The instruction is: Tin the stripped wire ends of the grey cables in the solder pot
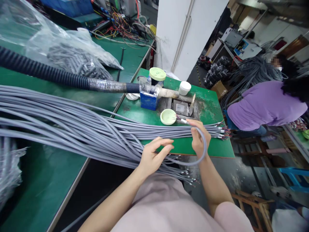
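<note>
My right hand (pixel 200 137) pinches a grey cable (pixel 194 163) near its stripped end. The cable bends in a loop around the wrist side of that hand. A white sleeve (pixel 183 121) sits at the cable's end, and its thin bare-ended wires reach over the rim of a pale green dish (pixel 166 118). My left hand (pixel 155 154) hovers over the cable bundle (pixel 101 129), with thumb and forefinger apart and nothing visible between them. Just behind the dish is a square metal pot (pixel 181 108) with a shiny silvery surface.
A black corrugated hose (pixel 70 78) ends over the pot, resting on a blue box (pixel 148 101). A flat scraper (pixel 192 105), a white jar (pixel 185 87) and a yellow-lidded tub (pixel 157 74) stand nearby. A person in a purple shirt (pixel 265 103) sits at right.
</note>
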